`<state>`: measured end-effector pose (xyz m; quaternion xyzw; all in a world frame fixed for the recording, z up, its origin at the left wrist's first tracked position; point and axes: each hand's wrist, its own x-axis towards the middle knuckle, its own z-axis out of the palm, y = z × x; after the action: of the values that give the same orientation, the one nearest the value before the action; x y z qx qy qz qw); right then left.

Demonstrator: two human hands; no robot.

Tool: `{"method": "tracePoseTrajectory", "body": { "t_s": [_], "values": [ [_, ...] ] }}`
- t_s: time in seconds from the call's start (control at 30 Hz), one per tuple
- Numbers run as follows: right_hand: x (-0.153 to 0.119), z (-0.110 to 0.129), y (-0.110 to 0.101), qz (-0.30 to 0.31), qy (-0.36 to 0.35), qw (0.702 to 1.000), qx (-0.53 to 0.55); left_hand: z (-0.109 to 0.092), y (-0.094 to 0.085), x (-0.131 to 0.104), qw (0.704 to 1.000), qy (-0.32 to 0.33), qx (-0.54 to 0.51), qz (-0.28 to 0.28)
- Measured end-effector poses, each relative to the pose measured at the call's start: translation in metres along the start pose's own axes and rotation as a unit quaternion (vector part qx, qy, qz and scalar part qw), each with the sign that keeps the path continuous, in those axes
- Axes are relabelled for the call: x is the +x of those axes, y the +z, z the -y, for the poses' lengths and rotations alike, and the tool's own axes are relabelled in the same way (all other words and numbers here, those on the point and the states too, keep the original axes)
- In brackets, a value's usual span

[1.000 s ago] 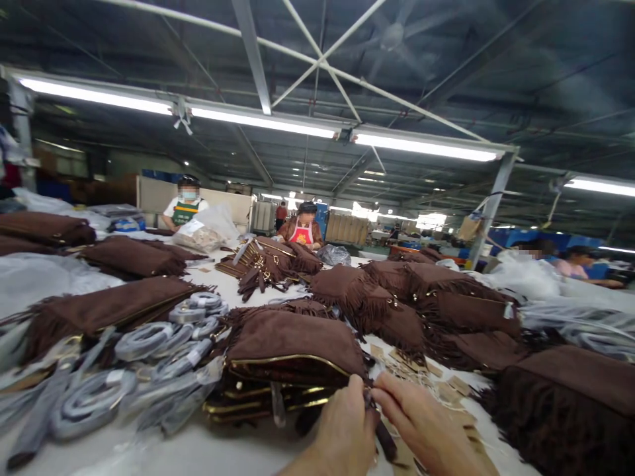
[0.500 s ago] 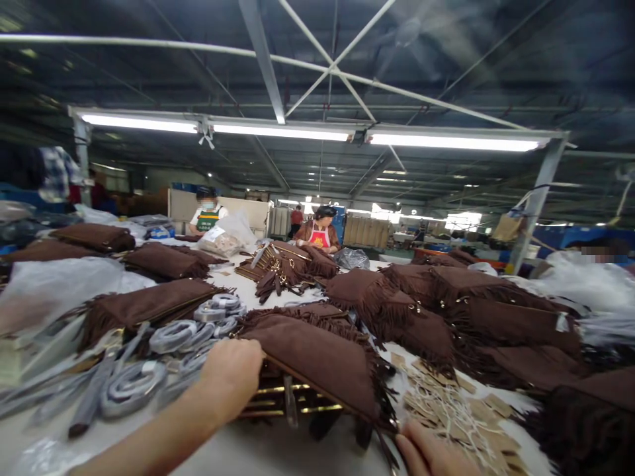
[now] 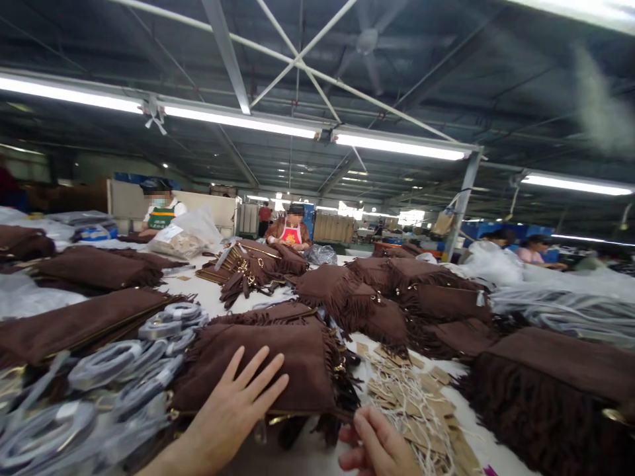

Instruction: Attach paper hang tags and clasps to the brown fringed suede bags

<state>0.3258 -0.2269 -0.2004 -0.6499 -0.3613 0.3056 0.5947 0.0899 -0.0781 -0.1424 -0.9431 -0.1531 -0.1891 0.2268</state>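
A dark brown fringed bag (image 3: 307, 370) lies in front of me on top of other bags, its zipper edge towards me. My left hand (image 3: 243, 396) rests flat on its upper face with the fingers spread. At the bag's near right corner, my right hand (image 3: 374, 439) is closed in a pinch on a thin brown strip at the end of the zipper edge. The fingertips partly hide that strip. Gold zipper teeth and a clear-wrapped pull show under the near edge.
Grey straps coiled in plastic (image 3: 106, 363) lie to the left. Cardboard tags with white strings (image 3: 421, 403) are heaped on the right. More brown bags (image 3: 560, 370) cover the table's sides and far part. Two people sit across the table, beyond a plastic bag (image 3: 181, 241).
My left hand has gone from gripping the bag's near left edge to lying flat on top. The bag has settled lower and flatter. The view has swung right.
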Motion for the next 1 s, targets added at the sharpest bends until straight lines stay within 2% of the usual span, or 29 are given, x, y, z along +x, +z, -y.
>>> {"method": "tracePoseTrajectory", "body": {
  "t_s": [0.1, 0.2, 0.3, 0.37, 0.47, 0.53, 0.63, 0.73, 0.83, 0.93, 1.0],
  "values": [
    [0.036, 0.027, -0.002, -0.048, -0.027, 0.998, -0.032, 0.019, 0.018, 0.043, 1.0, -0.027, -0.006, 0.0],
    [0.078, 0.044, -0.002, -0.07, -0.065, 0.988, -0.121, 0.047, 0.022, 0.078, 0.999, -0.013, -0.032, 0.014],
    [0.104, 0.044, -0.011, -0.055, -0.063, 0.984, -0.159, 0.062, 0.019, 0.092, 0.996, -0.02, -0.066, 0.053],
    [0.109, 0.039, -0.029, -0.055, -0.059, 0.978, -0.192, 0.064, 0.013, 0.091, 0.989, -0.031, -0.111, 0.096],
    [0.101, 0.034, -0.073, -0.072, -0.043, 0.963, -0.257, 0.067, -0.005, 0.077, 0.96, -0.007, -0.23, 0.159],
    [0.09, 0.031, -0.101, -0.078, -0.038, 0.947, -0.309, 0.077, -0.015, 0.065, 0.937, -0.012, -0.303, 0.173],
    [0.074, 0.025, -0.124, -0.062, -0.055, 0.917, -0.391, 0.105, -0.02, 0.043, 0.937, -0.111, -0.303, 0.137],
    [0.066, 0.019, -0.121, -0.042, -0.08, 0.88, -0.467, 0.133, -0.014, 0.013, 0.94, -0.21, -0.246, 0.109],
    [0.074, 0.02, -0.104, -0.037, -0.103, 0.843, -0.526, 0.15, -0.004, -0.022, 0.923, -0.253, -0.257, 0.131],
    [0.106, 0.024, -0.09, -0.048, -0.104, 0.811, -0.574, 0.153, 0.014, -0.054, 0.915, -0.266, -0.282, 0.117],
    [0.137, 0.027, -0.085, -0.066, -0.09, 0.795, -0.596, 0.149, 0.032, -0.071, 0.924, -0.276, -0.258, 0.055]
  ]
}}
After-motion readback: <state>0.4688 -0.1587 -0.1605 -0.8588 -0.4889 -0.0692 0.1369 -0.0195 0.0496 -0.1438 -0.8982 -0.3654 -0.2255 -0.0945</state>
